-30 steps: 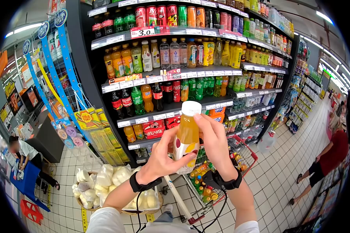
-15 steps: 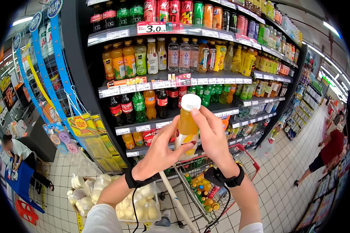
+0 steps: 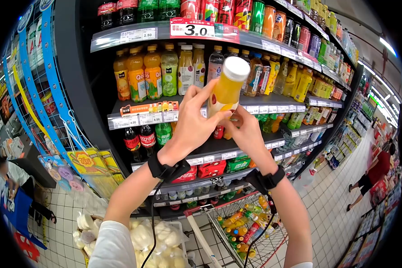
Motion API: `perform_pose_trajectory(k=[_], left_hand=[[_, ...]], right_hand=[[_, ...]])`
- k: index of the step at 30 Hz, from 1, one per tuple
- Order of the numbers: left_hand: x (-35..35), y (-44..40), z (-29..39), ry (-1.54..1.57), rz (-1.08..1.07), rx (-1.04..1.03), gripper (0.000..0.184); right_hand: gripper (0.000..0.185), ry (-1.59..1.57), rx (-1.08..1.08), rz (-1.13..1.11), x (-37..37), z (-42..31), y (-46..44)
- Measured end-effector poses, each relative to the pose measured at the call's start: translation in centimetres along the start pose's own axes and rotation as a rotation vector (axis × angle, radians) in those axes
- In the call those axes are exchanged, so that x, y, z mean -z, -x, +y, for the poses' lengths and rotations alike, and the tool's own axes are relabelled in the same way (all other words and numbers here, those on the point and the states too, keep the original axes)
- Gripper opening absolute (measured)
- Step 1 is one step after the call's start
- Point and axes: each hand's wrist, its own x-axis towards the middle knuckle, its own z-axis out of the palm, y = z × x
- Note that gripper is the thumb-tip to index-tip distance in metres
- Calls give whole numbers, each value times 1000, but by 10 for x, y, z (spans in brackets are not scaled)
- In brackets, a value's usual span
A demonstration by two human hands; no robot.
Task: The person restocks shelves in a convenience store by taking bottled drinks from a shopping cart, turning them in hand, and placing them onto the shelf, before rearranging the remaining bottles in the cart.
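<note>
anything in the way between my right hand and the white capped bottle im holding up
Nothing visible. The right hand is right at the lower end of the white-capped bottle, while the left hand grips its side. The shelf bottles stand behind it, not between.

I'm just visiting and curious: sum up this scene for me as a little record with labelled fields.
Setting: store aisle, drinks shelves ahead
Held item: bottle of yellow drink, white cap on, tilted
Left hand: wrapped around the bottle
Right hand: fingers at the bottle's lower end
Price sign: reads 3.0, on an upper shelf edge
Shopping cart: below the hands, holding assorted drink bottles
Bystander: red top, far right
Bottle label wording: too small to read
</note>
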Motion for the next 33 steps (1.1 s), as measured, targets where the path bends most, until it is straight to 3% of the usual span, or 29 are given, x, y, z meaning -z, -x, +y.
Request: perform_pose_trajectory(k=[4, 10, 14, 17, 22, 26, 29, 33], left_hand=[[1, -28, -33, -133, 20, -55, 69], [2, -69, -86, -83, 50, 31, 57], [7, -84, -113, -128, -12, 128, 53], [8, -91, -134, -265, 24, 153, 50], [6, -100, -157, -216, -25, 180, 51], [3, -102, -167, -184, -39, 165, 54], [-1, -104, -175, -209, -82, 196, 58], [-7, -100, -187, -330, -28, 91, 65]], right_hand=[[26, 171, 76, 126, -16, 26, -50], [27, 169, 175, 210, -35, 86, -121], [22, 239, 122, 169, -46, 107, -148], [26, 205, -81, 61, -50, 101, -158], [30, 321, -36, 30, -53, 112, -184], [30, 343, -135, -21, -57, 123, -197], [28, 330, -84, 114, -63, 131, -200], [31, 269, -30, 241, -70, 136, -200]])
